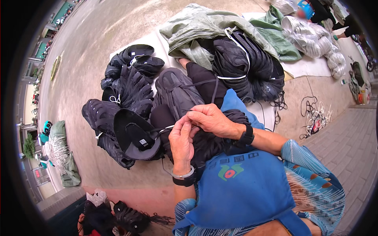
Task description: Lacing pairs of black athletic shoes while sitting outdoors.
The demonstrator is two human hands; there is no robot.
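My left hand (pixel 182 143) and my right hand (pixel 214 121) meet over my lap, fingertips pinched close together. A thin dark shoelace (pixel 214 97) loops from a grey shoe upper (pixel 177 92) down behind my right hand. Between the fingers the pinched part is mostly hidden. Left of my left hand, a short white strip (pixel 167 128) shows beside a black shoe upper (pixel 136 133), whose open side faces up with a small white label inside. More dark uppers (pixel 206 147) lie bunched under my hands, against my blue apron (pixel 244 188).
Tied bundles of black uppers (pixel 134 86) lie to the left. A large bundle (pixel 248 65) sits ahead, partly under a green woven sack (pixel 216 27). Loose laces (pixel 315 118) lie on the floor at right. White bundles (pixel 311 37) and a person (pixel 323 13) are far right.
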